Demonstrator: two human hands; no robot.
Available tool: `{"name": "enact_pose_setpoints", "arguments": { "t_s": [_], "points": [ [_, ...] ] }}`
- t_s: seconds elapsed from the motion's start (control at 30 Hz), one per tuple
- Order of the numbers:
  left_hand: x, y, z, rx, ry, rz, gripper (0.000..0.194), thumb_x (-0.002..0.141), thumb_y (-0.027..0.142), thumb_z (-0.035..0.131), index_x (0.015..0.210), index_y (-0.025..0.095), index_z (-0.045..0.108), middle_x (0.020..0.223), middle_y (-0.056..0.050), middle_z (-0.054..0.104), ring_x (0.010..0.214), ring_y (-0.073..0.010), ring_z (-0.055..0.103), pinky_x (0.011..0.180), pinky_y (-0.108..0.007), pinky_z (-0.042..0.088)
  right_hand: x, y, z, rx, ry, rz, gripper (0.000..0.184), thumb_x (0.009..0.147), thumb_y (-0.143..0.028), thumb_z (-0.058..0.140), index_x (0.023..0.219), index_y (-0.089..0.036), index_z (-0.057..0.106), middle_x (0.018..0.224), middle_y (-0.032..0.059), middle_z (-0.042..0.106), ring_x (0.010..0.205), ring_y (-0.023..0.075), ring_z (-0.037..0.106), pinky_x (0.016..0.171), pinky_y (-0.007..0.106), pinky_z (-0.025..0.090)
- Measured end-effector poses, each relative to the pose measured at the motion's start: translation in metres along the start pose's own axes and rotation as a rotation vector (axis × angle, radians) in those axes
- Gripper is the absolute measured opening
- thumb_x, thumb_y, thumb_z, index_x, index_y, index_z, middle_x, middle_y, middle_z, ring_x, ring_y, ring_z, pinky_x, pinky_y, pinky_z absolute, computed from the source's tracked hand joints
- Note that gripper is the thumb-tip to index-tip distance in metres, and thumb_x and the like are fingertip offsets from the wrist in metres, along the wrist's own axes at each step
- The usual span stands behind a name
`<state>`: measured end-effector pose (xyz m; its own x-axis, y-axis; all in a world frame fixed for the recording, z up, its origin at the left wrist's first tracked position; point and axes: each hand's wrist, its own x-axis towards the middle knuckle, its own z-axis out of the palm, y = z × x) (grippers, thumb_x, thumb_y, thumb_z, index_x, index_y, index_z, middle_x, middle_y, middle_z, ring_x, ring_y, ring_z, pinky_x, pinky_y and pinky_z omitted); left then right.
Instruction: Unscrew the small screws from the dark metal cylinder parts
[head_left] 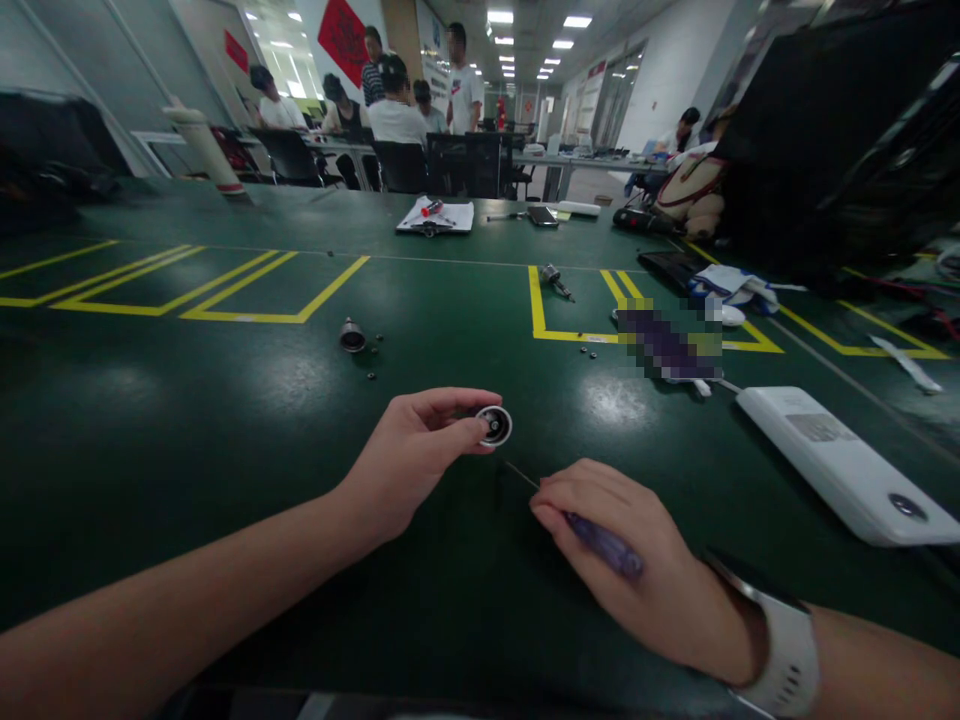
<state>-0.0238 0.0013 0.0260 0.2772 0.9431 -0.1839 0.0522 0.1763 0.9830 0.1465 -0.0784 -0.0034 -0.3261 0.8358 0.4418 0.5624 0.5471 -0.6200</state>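
Note:
Between the thumb and fingers of my left hand is a small round metal part, its hollow, dark inside turned towards me. My right hand is wrapped around a screwdriver with a purple handle. The thin shaft points up and left, its tip just below the round part and apart from it. On the green table beyond my left hand lies a metal cup-shaped part with several tiny dark pieces beside it. Farther off to the right rests a metal part with a thin shaft.
A white power bank lies at the right, cabled to a blurred-out phone. Yellow tape marks boxes on the green table. Papers and a white-blue cloth lie farther back. Several people sit or stand beyond.

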Motion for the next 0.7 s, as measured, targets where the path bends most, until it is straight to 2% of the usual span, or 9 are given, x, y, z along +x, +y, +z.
{"name": "enact_pose_setpoints", "arguments": {
  "t_s": [0.13,0.3,0.5,0.7],
  "points": [
    [0.0,0.0,-0.001,0.002,-0.008,-0.003,0.023,0.066,0.02,0.068,0.089,0.016,0.07,0.086,-0.005,0.072,0.078,-0.0176,0.065,0.07,-0.029,0.052,0.004,0.003,-0.004,0.2,0.101,0.234,0.014,0.086,-0.022,0.051,0.078,-0.018,0.062,0.075,0.0023,0.065,0.069,0.0137,0.061,0.064,0.026,0.049],
    [-0.001,0.001,-0.002,-0.002,-0.008,-0.003,0.023,0.065,0.02,0.068,0.088,0.016,0.07,0.085,-0.005,0.071,0.078,-0.0177,0.064,0.068,-0.028,0.052,0.009,0.006,-0.005,0.329,0.117,0.452,0.022,0.084,-0.033,0.053,0.074,-0.017,0.064,0.067,0.0033,0.067,0.062,0.0148,0.063,0.053,0.025,0.05],
    [-0.001,0.001,-0.001,-0.016,-0.017,0.004,0.023,0.066,0.019,0.068,0.088,0.016,0.07,0.083,-0.004,0.071,0.076,-0.0171,0.064,0.068,-0.029,0.051,0.01,0.009,-0.003,0.338,0.161,0.453,0.02,0.083,-0.033,0.054,0.076,-0.017,0.065,0.07,0.0033,0.068,0.063,0.0149,0.063,0.054,0.025,0.052],
    [0.0,0.001,-0.001,-0.008,-0.018,-0.002,0.023,0.064,0.019,0.069,0.087,0.016,0.07,0.084,-0.005,0.071,0.077,-0.0179,0.064,0.068,-0.029,0.052,0.013,0.007,-0.004,0.278,0.11,0.403,0.02,0.084,-0.031,0.054,0.074,-0.017,0.064,0.068,0.0024,0.066,0.062,0.0137,0.061,0.056,0.024,0.051]
  ]
}}
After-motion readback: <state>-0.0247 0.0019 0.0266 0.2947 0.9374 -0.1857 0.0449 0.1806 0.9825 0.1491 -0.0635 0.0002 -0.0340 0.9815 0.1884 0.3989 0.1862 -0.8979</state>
